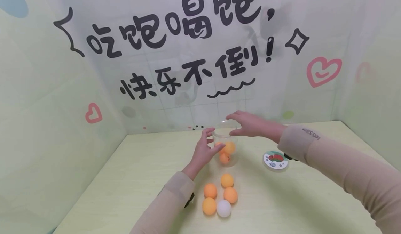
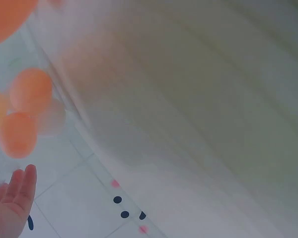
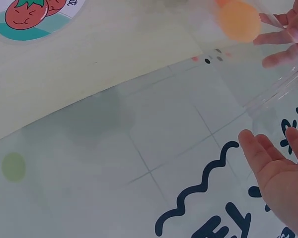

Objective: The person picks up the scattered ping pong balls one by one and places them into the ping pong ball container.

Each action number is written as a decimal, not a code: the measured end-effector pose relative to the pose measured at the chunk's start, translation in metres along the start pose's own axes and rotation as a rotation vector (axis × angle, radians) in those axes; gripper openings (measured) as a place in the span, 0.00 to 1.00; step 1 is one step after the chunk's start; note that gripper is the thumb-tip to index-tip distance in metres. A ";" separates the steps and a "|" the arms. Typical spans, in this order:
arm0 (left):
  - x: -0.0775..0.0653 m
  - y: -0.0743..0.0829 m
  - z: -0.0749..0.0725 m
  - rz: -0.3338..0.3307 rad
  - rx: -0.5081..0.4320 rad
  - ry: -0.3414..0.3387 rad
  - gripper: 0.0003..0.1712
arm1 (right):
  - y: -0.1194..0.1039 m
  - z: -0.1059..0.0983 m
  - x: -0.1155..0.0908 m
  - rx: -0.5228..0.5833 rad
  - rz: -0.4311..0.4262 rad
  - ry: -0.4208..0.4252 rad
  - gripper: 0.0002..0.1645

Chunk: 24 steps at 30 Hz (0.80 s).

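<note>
A clear plastic jar (image 1: 232,160) stands at the back of the table with several orange table tennis balls (image 1: 230,147) inside. My left hand (image 1: 204,152) holds the jar's left side, fingers around its wall and thumb across the front. Above the jar's right side, my right hand (image 1: 250,124) has its thumb and fingers spread about the open rim; in the right wrist view this hand (image 3: 280,173) has its fingers extended close to the rim. In front of the jar lie loose balls: several orange ones (image 1: 230,195) and a white ball (image 1: 223,208).
A round white disc (image 1: 275,160) with a red fruit picture and a green patch lies to the right of the jar. Behind the pale table (image 1: 150,164) hangs a light wall sheet (image 1: 175,115) with black lettering and pink hearts.
</note>
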<state>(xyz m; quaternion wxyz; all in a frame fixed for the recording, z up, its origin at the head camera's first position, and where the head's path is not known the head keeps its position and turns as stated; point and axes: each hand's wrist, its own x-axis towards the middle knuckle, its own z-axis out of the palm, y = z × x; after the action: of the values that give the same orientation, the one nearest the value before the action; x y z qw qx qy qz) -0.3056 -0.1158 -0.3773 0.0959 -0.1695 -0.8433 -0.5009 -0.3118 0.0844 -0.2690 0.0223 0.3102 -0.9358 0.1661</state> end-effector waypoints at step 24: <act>0.003 0.003 0.002 -0.005 0.014 0.009 0.37 | 0.033 0.056 -0.002 0.349 0.008 0.052 0.50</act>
<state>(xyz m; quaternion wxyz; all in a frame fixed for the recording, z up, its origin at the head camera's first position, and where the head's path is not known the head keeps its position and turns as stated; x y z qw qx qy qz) -0.3074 -0.1123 -0.3750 0.0998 -0.1643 -0.8469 -0.4959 -0.3262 0.0919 -0.3322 -0.0085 0.3010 -0.8932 0.3339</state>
